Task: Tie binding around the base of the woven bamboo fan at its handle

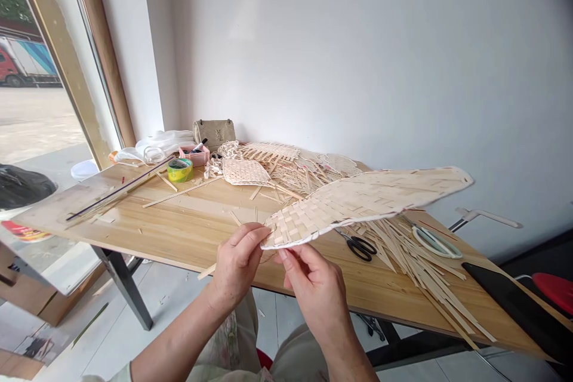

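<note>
I have the woven panel [358, 200] raised above the near edge of the table [188, 218], its long axis running from my left fingertips out between two and three o'clock, the far end unsupported. My left hand [237, 259] is nearer: thumb and fingers are clamped on the panel's narrow end. My right hand [316, 286] sits at four o'clock from it, just under the pale rim [331, 228], thumb and forefinger drawn together; whether they pinch anything, I cannot tell.

Taking the hands as the dial's centre, the black-handled scissors [356, 243] lie at three o'clock, blades partly hidden by the panel. Loose strips [430, 277] fan out past them, between three and four. A smaller woven piece [248, 172] rests at eleven, the tape roll [180, 176] at ten. The panel's own breadth blocks my view of the table behind it; nothing visible stands between the two hands.
</note>
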A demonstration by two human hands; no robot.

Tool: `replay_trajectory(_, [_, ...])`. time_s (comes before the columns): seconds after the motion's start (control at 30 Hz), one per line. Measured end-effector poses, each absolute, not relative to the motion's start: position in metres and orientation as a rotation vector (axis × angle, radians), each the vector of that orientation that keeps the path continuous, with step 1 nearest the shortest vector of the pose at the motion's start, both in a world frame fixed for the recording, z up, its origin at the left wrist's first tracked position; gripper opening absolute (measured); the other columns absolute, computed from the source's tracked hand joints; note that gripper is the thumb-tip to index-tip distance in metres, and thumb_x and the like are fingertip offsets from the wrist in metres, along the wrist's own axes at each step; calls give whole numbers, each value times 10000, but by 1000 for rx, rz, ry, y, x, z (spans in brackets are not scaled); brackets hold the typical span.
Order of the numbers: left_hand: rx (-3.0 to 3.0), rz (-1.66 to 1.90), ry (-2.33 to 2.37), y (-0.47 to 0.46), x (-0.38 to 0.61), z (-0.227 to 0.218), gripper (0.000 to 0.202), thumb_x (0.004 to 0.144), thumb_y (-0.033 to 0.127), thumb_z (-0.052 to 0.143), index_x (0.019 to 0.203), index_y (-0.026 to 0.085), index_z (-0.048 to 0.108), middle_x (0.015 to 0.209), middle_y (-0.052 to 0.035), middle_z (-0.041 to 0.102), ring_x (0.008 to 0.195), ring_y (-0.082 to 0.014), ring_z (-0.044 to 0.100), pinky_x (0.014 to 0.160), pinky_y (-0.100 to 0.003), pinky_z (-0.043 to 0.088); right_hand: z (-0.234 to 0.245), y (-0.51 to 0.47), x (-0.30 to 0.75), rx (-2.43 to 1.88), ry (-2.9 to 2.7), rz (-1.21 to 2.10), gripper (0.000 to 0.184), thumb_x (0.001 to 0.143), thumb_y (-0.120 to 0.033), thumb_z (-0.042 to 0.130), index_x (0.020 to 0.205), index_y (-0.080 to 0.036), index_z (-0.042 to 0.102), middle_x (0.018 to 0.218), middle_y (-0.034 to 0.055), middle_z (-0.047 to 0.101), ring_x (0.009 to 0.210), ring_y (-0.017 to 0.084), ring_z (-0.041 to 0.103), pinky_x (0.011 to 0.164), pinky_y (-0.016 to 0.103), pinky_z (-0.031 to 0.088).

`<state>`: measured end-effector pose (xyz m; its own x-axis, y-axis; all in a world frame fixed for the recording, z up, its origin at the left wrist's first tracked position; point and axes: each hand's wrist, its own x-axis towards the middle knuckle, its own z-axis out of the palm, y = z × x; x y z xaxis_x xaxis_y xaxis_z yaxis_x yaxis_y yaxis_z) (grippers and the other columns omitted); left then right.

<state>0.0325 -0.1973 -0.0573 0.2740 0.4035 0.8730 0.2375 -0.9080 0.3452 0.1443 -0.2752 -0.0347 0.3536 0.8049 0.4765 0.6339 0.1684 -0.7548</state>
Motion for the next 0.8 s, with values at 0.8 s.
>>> replay_trajectory(0.8, [1674,1264,473,-202,29,-48,126,773,237,576,690,147,607,627,-22,588,552,-95,542,489,-180,434,-38,-278,160,-1448,-965,485,345,731,-497,543,740,-158,605,612,14,587,373,60,389,375,195,316])
